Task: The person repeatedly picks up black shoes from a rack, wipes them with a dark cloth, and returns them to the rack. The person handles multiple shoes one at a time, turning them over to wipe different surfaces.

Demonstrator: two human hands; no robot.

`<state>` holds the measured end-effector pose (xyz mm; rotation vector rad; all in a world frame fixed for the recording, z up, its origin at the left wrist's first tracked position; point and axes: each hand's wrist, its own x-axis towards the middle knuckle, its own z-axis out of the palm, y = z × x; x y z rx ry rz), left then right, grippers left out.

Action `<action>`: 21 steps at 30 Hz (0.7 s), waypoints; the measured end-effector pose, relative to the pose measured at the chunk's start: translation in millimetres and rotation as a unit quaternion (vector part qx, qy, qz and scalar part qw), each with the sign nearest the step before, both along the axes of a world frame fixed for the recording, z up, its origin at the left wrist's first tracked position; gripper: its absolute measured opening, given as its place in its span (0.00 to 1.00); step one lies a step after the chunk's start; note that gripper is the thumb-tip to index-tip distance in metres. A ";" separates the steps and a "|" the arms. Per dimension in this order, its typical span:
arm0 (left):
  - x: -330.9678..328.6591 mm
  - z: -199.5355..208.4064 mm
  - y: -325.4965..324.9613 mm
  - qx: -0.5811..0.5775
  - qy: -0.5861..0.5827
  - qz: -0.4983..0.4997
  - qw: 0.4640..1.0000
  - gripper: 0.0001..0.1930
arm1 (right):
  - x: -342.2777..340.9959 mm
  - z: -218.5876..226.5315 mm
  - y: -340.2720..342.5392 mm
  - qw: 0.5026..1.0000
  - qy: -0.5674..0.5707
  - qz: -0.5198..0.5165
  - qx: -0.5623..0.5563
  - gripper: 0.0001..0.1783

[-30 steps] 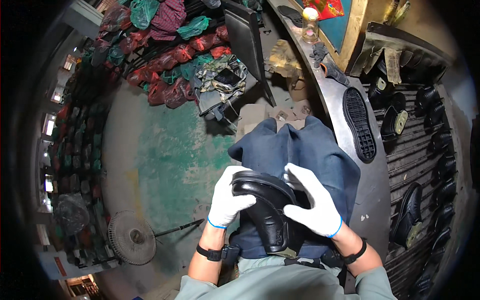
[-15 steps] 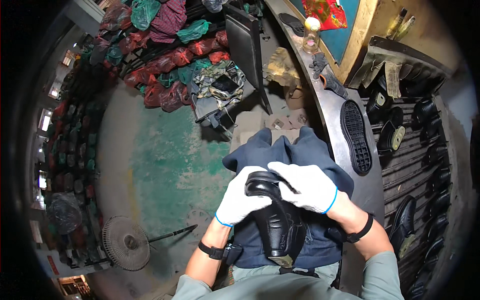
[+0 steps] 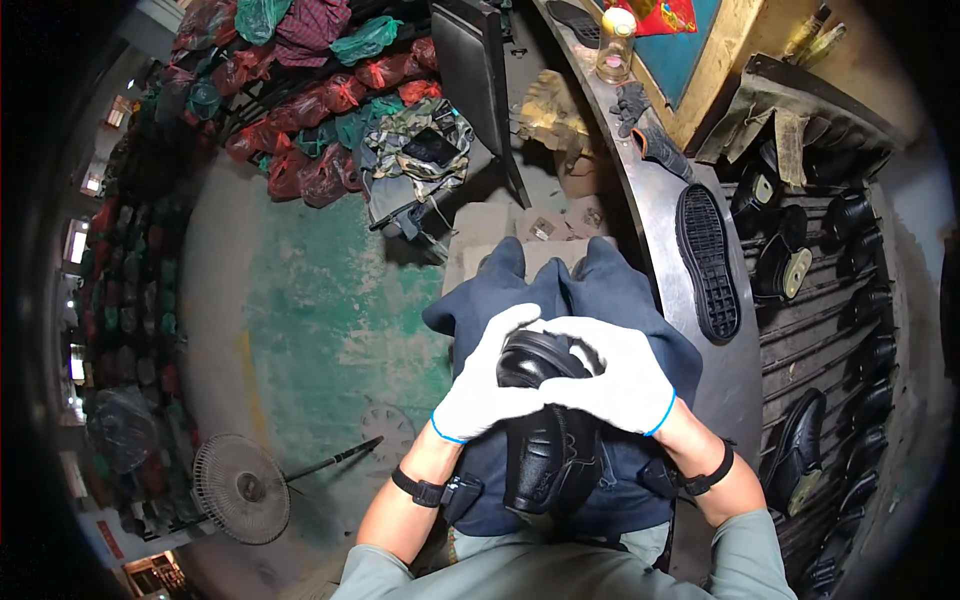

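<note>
"What's at the far left?"

"A dim stack (image 3: 130,290), too dark to make out piece by piece. Nearer in, the fan (image 3: 240,488), its pole (image 3: 335,457) slanting off to the right. Above that, red and green bags (image 3: 310,170) are heaped along the edge of the green floor (image 3: 330,300)."

"And next?"

"A camouflage cloth (image 3: 415,150) on a seat, just beside an upright black panel (image 3: 475,90)."

"Now the hands."

"Left hand (image 3: 485,385) first: white glove, curled around the left side of the toe of the black shoe (image 3: 545,455), thumb across the top."

"Where's the shoe?"

"On the person's lap, over the blue apron (image 3: 625,290), between the forearms. The toe points away from the body, with the dark sole edge showing around it."

"The right hand?"

"Right hand (image 3: 620,375), also in a white glove, grips the same toe from the other side, so the two nearly meet over it. Some fingertips are hidden."

"Further right?"

"The metal bench (image 3: 735,400). On it, a clear jar (image 3: 614,62) at the far end, then dark gloves (image 3: 662,155), then a loose black sole (image 3: 707,262), tread up."

"And last?"

"A slatted rack (image 3: 775,375) holding more black shoes (image 3: 797,450)."
</note>
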<state>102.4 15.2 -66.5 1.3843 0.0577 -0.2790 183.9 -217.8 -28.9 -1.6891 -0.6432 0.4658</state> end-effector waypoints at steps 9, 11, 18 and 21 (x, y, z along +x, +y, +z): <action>4.5 7.5 -27.0 0.142 0.000 -0.058 0.988 0.75 | 11.1 -12.6 -15.1 0.956 -0.238 -0.077 -0.153 0.24; 3.2 4.0 -26.1 0.129 0.003 -0.071 0.989 0.75 | 6.7 -11.7 -15.0 0.993 0.014 -0.108 -0.041 0.23; 2.4 -2.4 -20.0 0.105 -0.011 -0.103 0.989 0.71 | -12.1 -44.6 -1.7 0.984 0.097 -0.124 0.084 0.23; 1.1 -6.1 -21.8 0.085 -0.013 -0.091 0.992 0.71 | -7.0 -50.8 4.4 0.987 0.105 -0.093 0.081 0.22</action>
